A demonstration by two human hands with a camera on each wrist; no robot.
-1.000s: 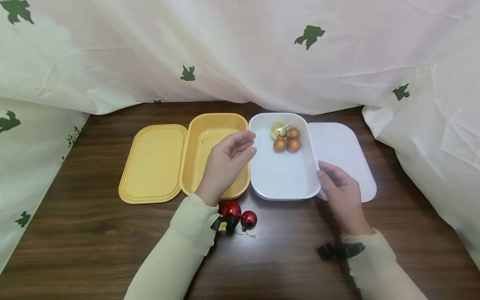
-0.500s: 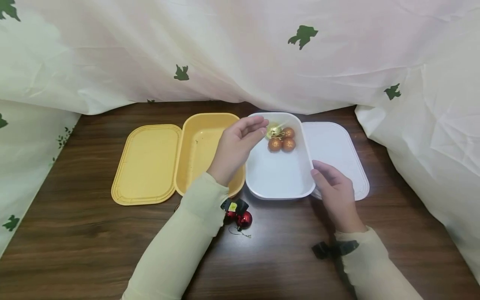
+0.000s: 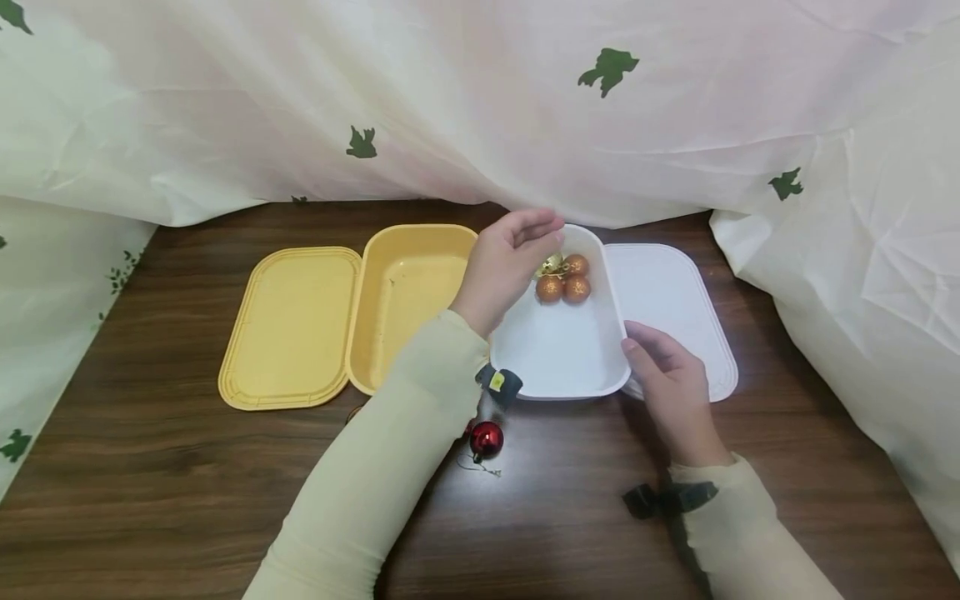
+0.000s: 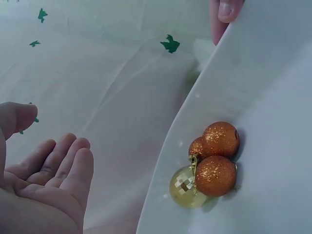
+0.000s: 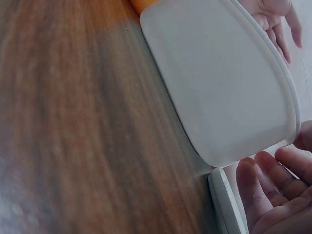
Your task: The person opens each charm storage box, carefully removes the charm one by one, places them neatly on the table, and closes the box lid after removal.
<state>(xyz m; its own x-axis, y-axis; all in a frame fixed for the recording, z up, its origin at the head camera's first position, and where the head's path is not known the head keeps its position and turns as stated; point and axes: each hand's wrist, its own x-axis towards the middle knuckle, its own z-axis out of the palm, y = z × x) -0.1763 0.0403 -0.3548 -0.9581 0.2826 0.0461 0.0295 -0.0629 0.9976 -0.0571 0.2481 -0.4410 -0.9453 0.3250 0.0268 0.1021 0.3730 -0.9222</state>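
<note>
My left hand (image 3: pixel 504 271) hovers over the left side of the white plastic container (image 3: pixel 564 354). In the left wrist view its fingers (image 4: pixel 80 178) are loosely extended and nothing lies in the palm. Inside the container several Christmas baubles sit together at the back: glittery orange baubles (image 4: pixel 217 175) and a shiny gold bauble (image 4: pixel 183 192), partly covered by my left hand in the head view. My right hand (image 3: pixel 675 387) holds the container's right wall, thumb at the rim and fingertips against the outside, as the right wrist view (image 5: pixel 219 83) of the container's side shows.
A yellow container (image 3: pixel 397 308) stands left of the white one, with its yellow lid (image 3: pixel 291 329) flat beside it. The white lid (image 3: pixel 678 308) lies to the right. A red bauble (image 3: pixel 487 439) rests in front; my left sleeve hides others.
My left hand has moved right and away from me, from above the yellow container to above the white one. The right hand keeps its place at the white container's wall.
</note>
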